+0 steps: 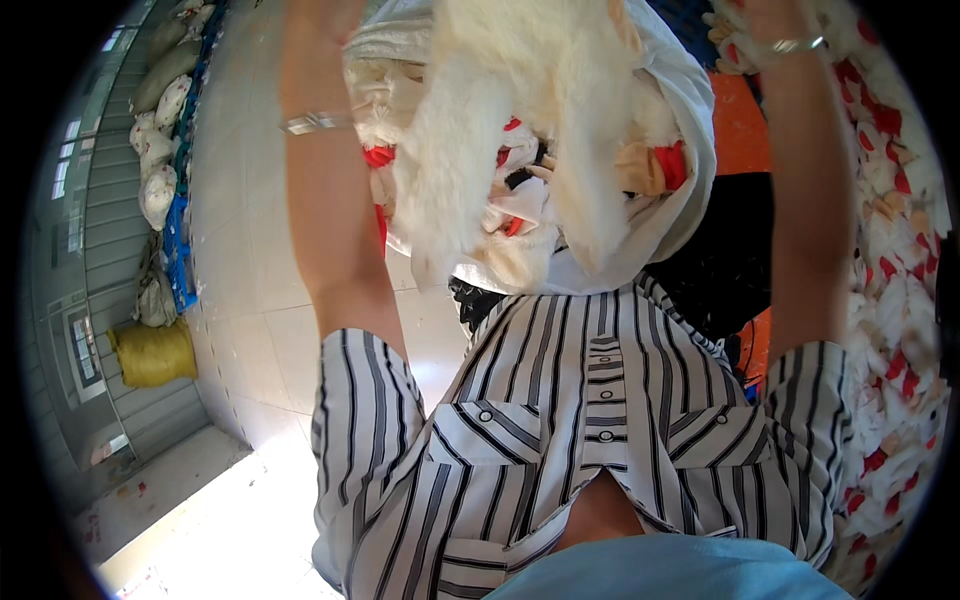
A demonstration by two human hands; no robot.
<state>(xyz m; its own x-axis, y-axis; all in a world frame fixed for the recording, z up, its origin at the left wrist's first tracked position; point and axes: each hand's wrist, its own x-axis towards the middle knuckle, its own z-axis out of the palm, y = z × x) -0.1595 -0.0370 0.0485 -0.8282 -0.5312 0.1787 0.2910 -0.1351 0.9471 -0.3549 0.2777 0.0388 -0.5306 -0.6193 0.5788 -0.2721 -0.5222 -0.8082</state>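
Both my arms reach up to the top edge of the picture, a shiny bracelet on each wrist. My left hand (325,35) is blurred beside the left rim of a white woven sack (690,130); its fingers are cut off by the edge. Of my right hand (782,14), only the part near the wrist shows, to the right of the sack. Between my arms a long-haired cream plush piece (500,60) hangs over the sack's mouth, blurred, with two lobes drooping down. Whether either hand grips it is out of sight. Inside the sack lie plush pieces in white, beige, red and black.
A large heap of white plush pieces with red parts (890,300) fills the right side. Something black (730,250) and an orange surface (738,120) lie beside the sack. Stuffed sacks (157,195) and a yellow bundle (155,353) line the left wall.
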